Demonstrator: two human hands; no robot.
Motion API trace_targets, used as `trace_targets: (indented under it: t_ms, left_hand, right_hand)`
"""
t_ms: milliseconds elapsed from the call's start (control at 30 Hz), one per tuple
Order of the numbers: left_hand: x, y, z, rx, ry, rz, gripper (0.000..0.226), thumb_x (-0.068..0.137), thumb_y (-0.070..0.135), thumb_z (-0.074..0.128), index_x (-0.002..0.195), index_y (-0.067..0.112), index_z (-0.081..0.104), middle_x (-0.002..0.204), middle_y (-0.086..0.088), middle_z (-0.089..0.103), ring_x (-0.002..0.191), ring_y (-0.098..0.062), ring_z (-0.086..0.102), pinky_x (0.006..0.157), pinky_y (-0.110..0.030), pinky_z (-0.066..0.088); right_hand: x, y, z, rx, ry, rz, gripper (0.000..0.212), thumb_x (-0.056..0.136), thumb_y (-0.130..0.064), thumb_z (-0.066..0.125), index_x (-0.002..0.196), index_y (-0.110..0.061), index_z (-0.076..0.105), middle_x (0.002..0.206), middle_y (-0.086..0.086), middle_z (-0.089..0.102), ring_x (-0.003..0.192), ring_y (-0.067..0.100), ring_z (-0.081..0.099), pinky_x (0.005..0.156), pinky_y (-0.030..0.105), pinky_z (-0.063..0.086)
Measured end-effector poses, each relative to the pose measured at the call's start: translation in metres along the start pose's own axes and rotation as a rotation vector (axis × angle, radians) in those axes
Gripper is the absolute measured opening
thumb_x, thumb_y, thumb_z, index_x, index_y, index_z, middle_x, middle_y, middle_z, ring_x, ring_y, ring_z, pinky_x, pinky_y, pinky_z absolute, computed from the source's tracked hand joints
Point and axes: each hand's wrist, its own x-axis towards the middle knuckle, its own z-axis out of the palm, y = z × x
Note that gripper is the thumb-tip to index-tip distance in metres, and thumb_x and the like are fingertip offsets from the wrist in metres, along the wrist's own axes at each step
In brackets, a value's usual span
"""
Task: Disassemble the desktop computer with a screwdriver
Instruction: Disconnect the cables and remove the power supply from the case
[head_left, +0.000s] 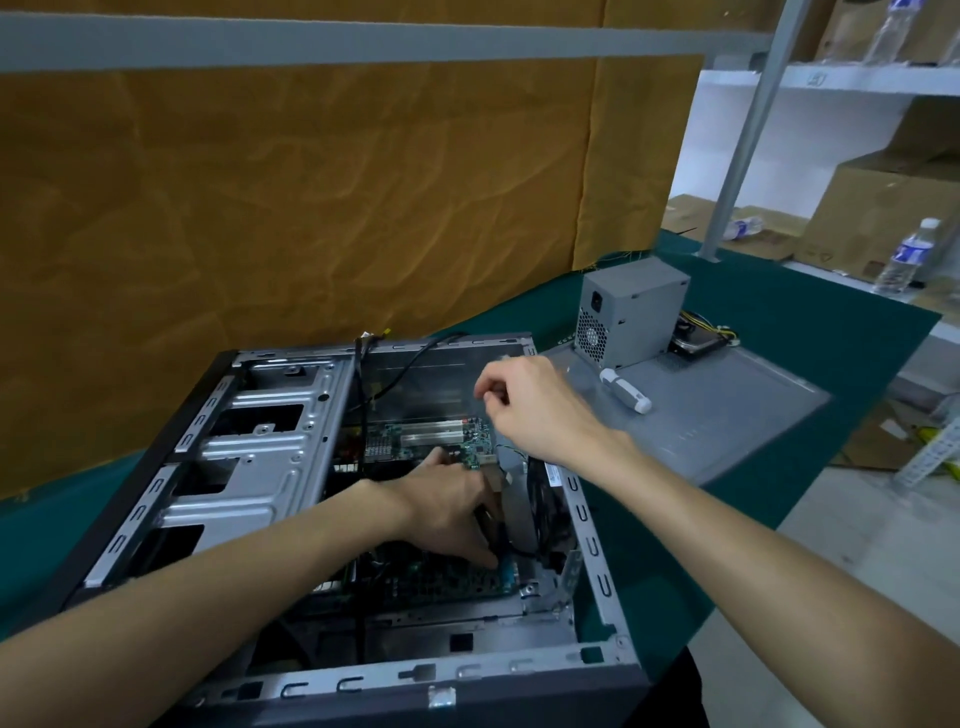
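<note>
Both hands work inside the open computer case (332, 519), which lies on its side at the table's (810, 332) near edge. Left hand (447, 512) presses spread fingers onto the motherboard (415, 441); right hand (524, 410) hovers with fingers curled, its hold unclear. White-handled screwdriver (626, 391) rests on the removed side panel (727, 410), beside the power supply (631, 312).

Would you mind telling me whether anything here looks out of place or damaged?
Nothing looks damaged. The power supply and screwdriver sit on the removed side panel beside the open case, as expected mid-disassembly. One water bottle lies on its side behind.
</note>
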Motion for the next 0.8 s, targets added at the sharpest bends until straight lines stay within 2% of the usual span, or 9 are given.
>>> trace_targets:
  t_ms: [67,233,333,467,567,633,667,733,800]
  left_hand:
    - [0.001,0.002,0.004,0.036,0.016,-0.039,0.028,0.081,0.056,0.074,0.072,0.045,0.050,0.097,0.020,0.069,0.101,-0.011,0.062,0.105,-0.044,0.018]
    - [0.001,0.003,0.009,0.059,0.047,-0.044,0.025,0.085,0.052,0.066,0.068,0.041,0.053,0.078,0.017,0.062,0.090,-0.013,0.060,0.098,-0.041,0.022]
    - [0.003,0.002,0.011,0.094,0.042,-0.069,0.025,0.087,0.055,0.062,0.078,0.032,0.065,0.081,0.013,0.068,0.090,-0.013,0.059,0.101,-0.042,0.023]
    - [-0.002,-0.001,0.005,0.046,0.040,0.002,0.015,0.087,0.051,0.068,0.091,0.036,0.068,0.096,0.014,0.069,0.100,-0.013,0.058,0.104,-0.044,0.030]
    - [-0.016,-0.015,-0.007,0.117,0.090,-0.062,0.060,0.077,0.060,0.074,0.124,0.027,0.059,0.123,0.002,0.057,0.116,-0.019,0.049,0.106,-0.040,0.038]
    - [-0.028,-0.027,-0.013,0.258,0.088,-0.176,0.086,0.073,0.067,0.073,0.139,0.021,0.044,0.135,-0.003,0.042,0.126,-0.025,0.040,0.112,-0.042,0.034]
    - [-0.034,-0.031,-0.016,0.257,0.071,-0.210,0.089,0.073,0.068,0.072,0.141,0.020,0.040,0.137,-0.004,0.041,0.128,-0.026,0.041,0.112,-0.042,0.034]
    - [-0.041,-0.034,-0.021,0.142,0.030,-0.219,0.082,0.074,0.067,0.072,0.136,0.022,0.045,0.133,-0.003,0.049,0.123,-0.024,0.051,0.106,-0.039,0.042]
    - [-0.042,-0.032,-0.025,0.050,0.029,-0.202,0.069,0.074,0.060,0.077,0.126,0.023,0.053,0.123,0.000,0.059,0.112,-0.020,0.060,0.095,-0.036,0.050]
  right_hand:
    - [0.000,-0.003,0.001,-0.047,-0.011,-0.013,0.021,0.095,-0.012,0.057,0.102,-0.018,0.076,0.097,-0.002,0.073,0.092,0.016,0.063,0.085,0.029,0.047]
    - [-0.003,-0.004,0.000,-0.054,-0.012,-0.022,0.021,0.094,-0.011,0.057,0.101,-0.017,0.077,0.098,0.000,0.075,0.097,0.019,0.065,0.095,0.034,0.050]
    - [-0.003,-0.003,0.001,-0.055,-0.016,-0.022,0.021,0.095,-0.012,0.058,0.101,-0.018,0.076,0.099,-0.001,0.074,0.100,0.020,0.064,0.095,0.037,0.051]
    - [-0.003,-0.002,0.000,-0.071,-0.022,-0.034,0.021,0.095,-0.012,0.058,0.102,-0.018,0.076,0.100,0.001,0.074,0.100,0.021,0.064,0.097,0.039,0.050]
    - [-0.005,-0.006,-0.004,-0.159,-0.066,-0.086,0.021,0.099,-0.019,0.054,0.105,-0.020,0.075,0.102,0.001,0.075,0.101,0.023,0.064,0.095,0.035,0.047]
    - [-0.008,-0.018,-0.007,-0.214,-0.182,-0.139,0.021,0.101,-0.032,0.053,0.100,-0.024,0.072,0.094,-0.001,0.073,0.090,0.023,0.066,0.081,0.034,0.050]
    - [-0.011,-0.026,-0.006,-0.217,-0.298,-0.159,0.022,0.099,-0.040,0.054,0.094,-0.026,0.070,0.087,-0.002,0.071,0.081,0.022,0.066,0.070,0.033,0.050]
    - [-0.015,-0.043,-0.001,-0.273,-0.588,-0.179,0.030,0.093,-0.050,0.061,0.085,-0.021,0.066,0.078,-0.002,0.066,0.069,0.021,0.064,0.052,0.027,0.042]
    - [-0.020,-0.054,0.009,-0.392,-0.811,-0.208,0.029,0.087,-0.041,0.072,0.088,-0.013,0.067,0.076,0.002,0.065,0.061,0.018,0.064,0.044,0.024,0.038]
